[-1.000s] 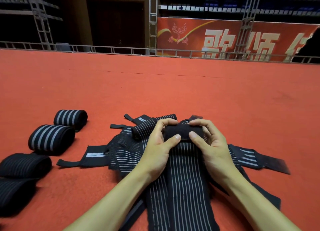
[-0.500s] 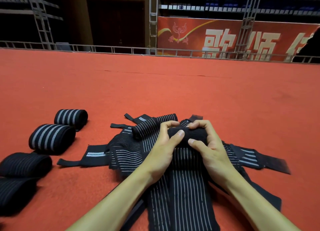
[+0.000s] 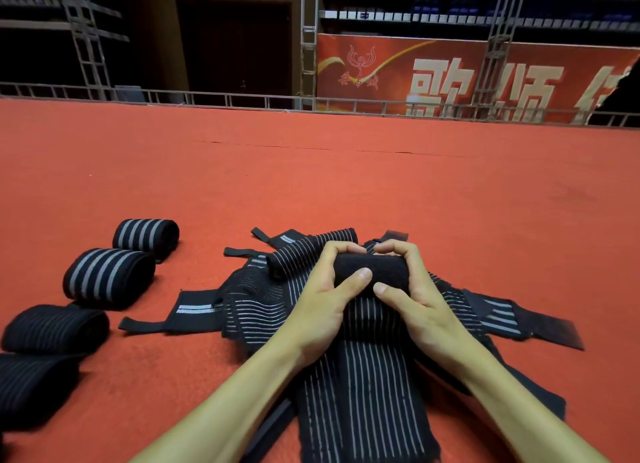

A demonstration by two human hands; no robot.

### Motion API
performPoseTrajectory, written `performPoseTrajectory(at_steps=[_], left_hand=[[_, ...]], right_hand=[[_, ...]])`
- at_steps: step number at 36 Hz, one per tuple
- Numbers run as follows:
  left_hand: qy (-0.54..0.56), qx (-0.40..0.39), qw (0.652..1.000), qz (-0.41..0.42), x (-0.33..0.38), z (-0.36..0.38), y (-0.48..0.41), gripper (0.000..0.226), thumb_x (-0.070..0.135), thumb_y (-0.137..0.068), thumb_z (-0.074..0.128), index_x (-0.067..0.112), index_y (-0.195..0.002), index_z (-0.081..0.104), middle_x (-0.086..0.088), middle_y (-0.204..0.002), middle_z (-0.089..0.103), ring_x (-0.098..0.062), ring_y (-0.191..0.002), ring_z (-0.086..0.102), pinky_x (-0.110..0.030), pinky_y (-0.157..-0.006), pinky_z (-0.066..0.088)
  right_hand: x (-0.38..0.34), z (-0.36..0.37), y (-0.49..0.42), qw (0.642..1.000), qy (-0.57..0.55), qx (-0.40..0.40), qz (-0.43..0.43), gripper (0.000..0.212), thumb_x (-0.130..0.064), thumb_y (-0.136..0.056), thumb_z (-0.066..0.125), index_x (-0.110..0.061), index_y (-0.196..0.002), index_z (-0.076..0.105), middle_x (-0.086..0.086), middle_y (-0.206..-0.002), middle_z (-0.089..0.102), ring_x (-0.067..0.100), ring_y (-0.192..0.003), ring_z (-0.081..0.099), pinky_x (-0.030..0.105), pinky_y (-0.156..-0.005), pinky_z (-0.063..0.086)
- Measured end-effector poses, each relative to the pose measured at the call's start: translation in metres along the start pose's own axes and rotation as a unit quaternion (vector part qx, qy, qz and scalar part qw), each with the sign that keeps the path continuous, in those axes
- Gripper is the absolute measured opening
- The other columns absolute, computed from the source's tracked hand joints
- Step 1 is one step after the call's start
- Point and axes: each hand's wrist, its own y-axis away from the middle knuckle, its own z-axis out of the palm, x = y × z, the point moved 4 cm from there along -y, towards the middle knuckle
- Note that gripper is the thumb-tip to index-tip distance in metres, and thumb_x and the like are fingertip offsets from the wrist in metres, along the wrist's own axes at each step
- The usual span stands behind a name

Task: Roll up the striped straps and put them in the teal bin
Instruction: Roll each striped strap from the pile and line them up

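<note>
A black strap with thin grey stripes [image 3: 367,386] runs from the bottom edge up to a small black roll [image 3: 372,270] at its far end. My left hand [image 3: 325,299] grips the roll's left end, fingers curled over the top and thumb on the near side. My right hand [image 3: 415,296] grips the right end the same way. Under them lies a heap of loose striped straps [image 3: 256,299]. Several finished rolls [image 3: 107,277] lie on the carpet at the left. No teal bin is in view.
Red carpet [image 3: 381,192] stretches far ahead and to the right. A low metal railing [image 3: 225,98] edges its far side, with a red banner [image 3: 450,78] and scaffold posts behind. A black strap tab [image 3: 554,332] sticks out to the right of the heap.
The roll between my hands has grown thicker and come slightly nearer along the strap. My fingers have shifted over its top. The finished rolls at the left have not moved.
</note>
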Motion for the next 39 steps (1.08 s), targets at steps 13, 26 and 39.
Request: performPoseTrajectory(at_steps=[13, 26, 39], left_hand=[[-0.115, 0.038, 0.984, 0.13, 0.011, -0.003, 0.001, 0.031, -0.002, -0.074, 0.065, 0.02, -0.096, 0.062, 0.01, -0.112, 0.068, -0.009, -0.115, 0.061, -0.021, -0.099, 0.044], [-0.024, -0.004, 0.999, -0.034, -0.008, 0.002, -0.001, 0.022, 0.034, -0.088, 0.062, 0.036, -0.109, 0.058, -0.004, -0.104, 0.066, -0.017, -0.095, 0.064, -0.042, -0.091, 0.052], [-0.131, 0.03, 0.984, 0.119, 0.007, -0.002, 0.001, 0.039, -0.008, -0.077, 0.063, 0.022, -0.101, 0.057, 0.012, -0.115, 0.066, -0.008, -0.117, 0.059, -0.026, -0.102, 0.045]], right_hand=[[0.005, 0.001, -0.002, 0.994, -0.066, 0.064, 0.054, 0.047, -0.052, -0.077, 0.074, -0.032, -0.116, 0.057, 0.009, -0.127, 0.062, 0.031, -0.12, 0.06, 0.06, -0.105, 0.043], [0.003, -0.004, -0.001, 0.989, -0.125, 0.075, 0.033, 0.029, -0.011, -0.077, 0.063, -0.029, -0.099, 0.057, 0.003, -0.089, 0.064, 0.017, -0.077, 0.061, 0.029, -0.067, 0.053], [0.01, 0.002, -0.001, 0.983, -0.148, 0.077, 0.074, 0.036, -0.03, -0.084, 0.076, -0.034, -0.113, 0.055, 0.009, -0.11, 0.071, 0.026, -0.101, 0.069, 0.046, -0.088, 0.055]])
